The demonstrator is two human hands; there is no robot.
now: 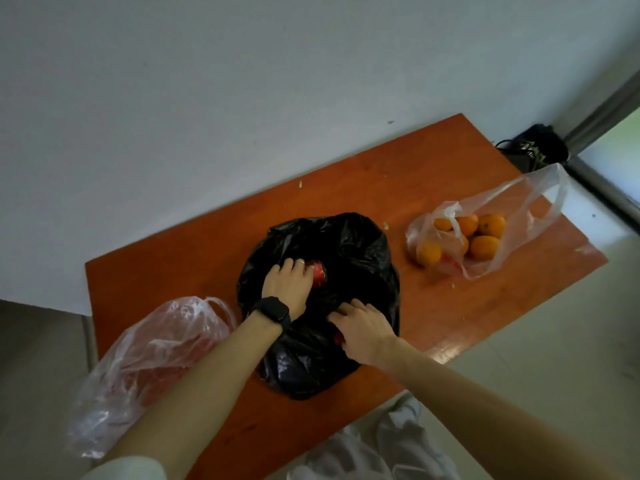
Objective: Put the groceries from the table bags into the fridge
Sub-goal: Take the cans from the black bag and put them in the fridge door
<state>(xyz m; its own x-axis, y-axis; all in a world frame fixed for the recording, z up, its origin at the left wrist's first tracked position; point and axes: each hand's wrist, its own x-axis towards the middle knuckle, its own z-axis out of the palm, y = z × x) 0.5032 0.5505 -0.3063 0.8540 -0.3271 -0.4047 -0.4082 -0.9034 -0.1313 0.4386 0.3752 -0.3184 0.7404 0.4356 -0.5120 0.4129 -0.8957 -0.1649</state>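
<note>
Black bag (346, 244): my landmark; it lies crumpled and open mid-table (381, 181), reaching to the near edge.
Can (319, 270): red, on its side inside the black bag's mouth, in its far-left part. I see only the end that sticks out past the fingers.
Left hand (285, 285): reaches into the black bag from its near-left side, fingers curled close together and clamped on the can; one finger wears a ring.
Watch (272, 311): dark, on the left wrist, over the black bag's left rim.
Right hand (363, 330): on the black bag's near side, fingers bent and bunched, gripping a fold of the plastic.
Red patch (337, 338): small, under the right palm. I cannot tell what it is.
Clear bag (519, 202): right of the black bag and apart from it, lying open on the table.
Oranges (485, 247): several, inside the clear bag.
Pink bag (156, 348): just left of the black bag, spilling over the table's left edge; its reddish contents are too blurred for me to name.
</note>
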